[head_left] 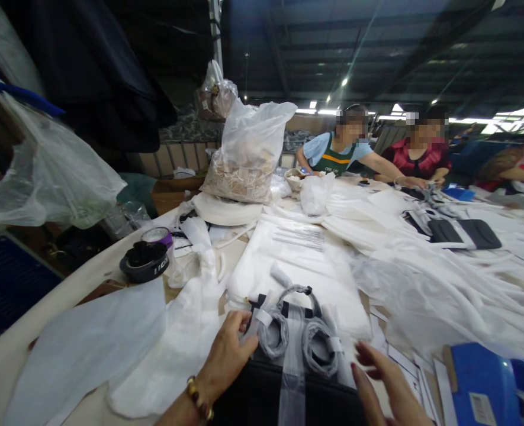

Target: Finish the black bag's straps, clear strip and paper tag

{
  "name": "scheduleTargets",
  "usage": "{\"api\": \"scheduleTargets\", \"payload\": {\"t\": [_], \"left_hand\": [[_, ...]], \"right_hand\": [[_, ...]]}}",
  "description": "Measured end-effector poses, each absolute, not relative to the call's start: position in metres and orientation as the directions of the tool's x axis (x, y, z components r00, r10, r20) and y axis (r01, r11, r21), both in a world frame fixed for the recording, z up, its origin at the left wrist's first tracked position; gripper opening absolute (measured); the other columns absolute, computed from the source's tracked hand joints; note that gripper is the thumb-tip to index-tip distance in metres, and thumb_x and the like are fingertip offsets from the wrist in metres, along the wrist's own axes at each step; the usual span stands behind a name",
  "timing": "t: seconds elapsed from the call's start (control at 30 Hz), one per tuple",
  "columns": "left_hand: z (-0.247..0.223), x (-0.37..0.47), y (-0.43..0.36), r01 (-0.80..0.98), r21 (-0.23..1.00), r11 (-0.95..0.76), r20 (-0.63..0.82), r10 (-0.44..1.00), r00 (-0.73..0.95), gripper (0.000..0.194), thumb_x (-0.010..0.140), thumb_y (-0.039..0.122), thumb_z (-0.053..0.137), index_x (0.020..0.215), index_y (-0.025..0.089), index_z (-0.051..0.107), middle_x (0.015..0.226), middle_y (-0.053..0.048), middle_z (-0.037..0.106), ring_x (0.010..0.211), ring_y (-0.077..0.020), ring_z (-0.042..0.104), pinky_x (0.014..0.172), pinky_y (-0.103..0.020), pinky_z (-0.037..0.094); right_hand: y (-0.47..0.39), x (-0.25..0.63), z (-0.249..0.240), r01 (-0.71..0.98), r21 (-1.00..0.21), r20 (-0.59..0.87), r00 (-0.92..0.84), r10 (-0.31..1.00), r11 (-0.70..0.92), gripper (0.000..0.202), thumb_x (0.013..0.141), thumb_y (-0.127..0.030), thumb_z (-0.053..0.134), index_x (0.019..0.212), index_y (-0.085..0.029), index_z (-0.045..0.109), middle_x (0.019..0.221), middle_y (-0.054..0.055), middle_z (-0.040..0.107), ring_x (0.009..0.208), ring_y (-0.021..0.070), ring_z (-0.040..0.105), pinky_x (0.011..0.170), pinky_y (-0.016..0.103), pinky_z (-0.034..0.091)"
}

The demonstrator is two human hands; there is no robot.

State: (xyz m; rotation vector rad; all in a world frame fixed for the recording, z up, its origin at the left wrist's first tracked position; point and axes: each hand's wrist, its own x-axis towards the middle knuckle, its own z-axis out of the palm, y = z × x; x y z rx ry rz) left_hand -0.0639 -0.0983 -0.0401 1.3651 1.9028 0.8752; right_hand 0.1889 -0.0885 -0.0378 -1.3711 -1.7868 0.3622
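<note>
A black handbag [253, 393] lies at the bottom middle, partly out of frame. Two coils wrapped in clear film, a left coil [273, 334] and a right coil [321, 349], rest on its upper part. Between them a strip of clear tape [293, 373] runs down the bag's front, and a wrapped handle [298, 290] arches above. My left hand [228, 355], with a beaded bracelet, curls its thumb and fingers on the wrapping at the bag's upper left corner. Just off the bag's right side, my right hand [388, 384] has its fingers apart and holds nothing.
A stack of white foam sheets [297, 248] sits beyond the bag. Tape rolls [144, 263] lie left, a blue tape dispenser [484, 378] right. A full plastic sack [246, 160] stands at the back. Co-workers [341, 154] work across the table.
</note>
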Motion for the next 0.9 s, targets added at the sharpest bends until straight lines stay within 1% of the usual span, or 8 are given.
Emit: {"api": "scheduleTargets", "payload": {"t": [0.1, 0.13, 0.3, 0.43, 0.53, 0.67, 0.8, 0.9], "left_hand": [[-0.038, -0.060, -0.075, 0.539, 0.803, 0.254, -0.139, 0.959, -0.245, 0.021, 0.072, 0.035, 0.053, 0.080, 0.016, 0.055, 0.077, -0.002, 0.056, 0.075, -0.0183, 0.052, 0.068, -0.028, 0.038], [-0.039, -0.058, -0.067, 0.541, 0.794, 0.276, -0.156, 0.954, -0.257, 0.022, 0.069, 0.037, 0.057, 0.075, 0.016, 0.054, 0.072, -0.001, 0.056, 0.071, -0.0184, 0.052, 0.065, -0.028, 0.037], [-0.052, -0.055, -0.051, 0.501, 0.785, 0.364, -0.231, 0.923, -0.308, 0.022, 0.060, 0.028, 0.066, 0.070, 0.015, 0.051, 0.064, 0.000, 0.057, 0.064, -0.0180, 0.054, 0.055, -0.025, 0.034], [-0.050, -0.055, -0.056, 0.461, 0.828, 0.320, -0.221, 0.941, -0.257, 0.030, 0.058, 0.018, 0.067, 0.085, 0.015, 0.053, 0.080, -0.001, 0.063, 0.075, -0.0175, 0.059, 0.062, -0.023, 0.040], [-0.044, -0.055, -0.055, 0.474, 0.830, 0.293, -0.200, 0.950, -0.238, 0.034, 0.061, 0.018, 0.065, 0.093, 0.014, 0.053, 0.089, -0.006, 0.064, 0.083, -0.0202, 0.059, 0.069, -0.026, 0.042], [-0.044, -0.057, -0.048, 0.513, 0.810, 0.282, -0.239, 0.959, -0.149, 0.028, 0.061, 0.024, 0.067, 0.085, 0.013, 0.058, 0.084, -0.010, 0.066, 0.080, -0.0248, 0.060, 0.064, -0.029, 0.042], [-0.047, -0.060, -0.045, 0.562, 0.779, 0.276, -0.288, 0.955, -0.070, 0.027, 0.061, 0.028, 0.066, 0.080, 0.010, 0.060, 0.074, -0.012, 0.065, 0.070, -0.0269, 0.061, 0.056, -0.030, 0.040], [-0.045, -0.060, -0.047, 0.580, 0.776, 0.247, -0.279, 0.960, -0.035, 0.022, 0.069, 0.029, 0.056, 0.081, 0.012, 0.059, 0.078, -0.009, 0.065, 0.074, -0.0243, 0.060, 0.060, -0.029, 0.041]], "right_hand": [[-0.044, 0.129, -0.008, 0.683, -0.582, 0.209, -0.398, 0.893, 0.441, 0.031, 0.090, -0.031, 0.037, 0.112, -0.017, 0.054, 0.104, 0.009, 0.063, 0.093, 0.0172, 0.060, 0.082, 0.027, 0.048], [-0.029, 0.108, -0.003, 0.754, -0.503, 0.097, -0.438, 0.894, 0.423, 0.032, 0.091, -0.027, 0.034, 0.112, -0.015, 0.054, 0.106, 0.010, 0.063, 0.096, 0.0172, 0.060, 0.086, 0.028, 0.046], [0.012, 0.043, -0.008, 0.813, -0.404, -0.072, -0.485, 0.872, 0.419, 0.037, 0.088, -0.034, 0.039, 0.085, -0.010, 0.067, 0.085, 0.017, 0.067, 0.085, 0.0274, 0.064, 0.073, 0.036, 0.048], [0.011, 0.032, -0.011, 0.837, -0.371, -0.130, -0.476, 0.870, 0.402, 0.035, 0.082, -0.038, 0.047, 0.084, -0.010, 0.068, 0.088, 0.019, 0.068, 0.087, 0.0297, 0.063, 0.072, 0.036, 0.046], [0.009, 0.031, -0.009, 0.837, -0.366, -0.148, -0.483, 0.863, 0.406, 0.033, 0.083, -0.034, 0.043, 0.087, -0.012, 0.067, 0.089, 0.017, 0.068, 0.087, 0.0271, 0.064, 0.071, 0.033, 0.044], [0.009, 0.028, -0.015, 0.839, -0.364, -0.190, -0.492, 0.850, 0.404, 0.030, 0.084, -0.027, 0.041, 0.083, -0.013, 0.067, 0.084, 0.015, 0.070, 0.082, 0.0238, 0.065, 0.067, 0.029, 0.042], [0.011, 0.025, -0.020, 0.832, -0.365, -0.178, -0.504, 0.845, 0.419, 0.030, 0.085, -0.033, 0.045, 0.084, -0.014, 0.067, 0.086, 0.014, 0.070, 0.084, 0.0239, 0.065, 0.065, 0.028, 0.041], [0.013, 0.023, -0.022, 0.833, -0.358, -0.165, -0.501, 0.850, 0.422, 0.029, 0.084, -0.036, 0.049, 0.086, -0.013, 0.067, 0.088, 0.015, 0.069, 0.085, 0.0255, 0.064, 0.066, 0.029, 0.042]]}}
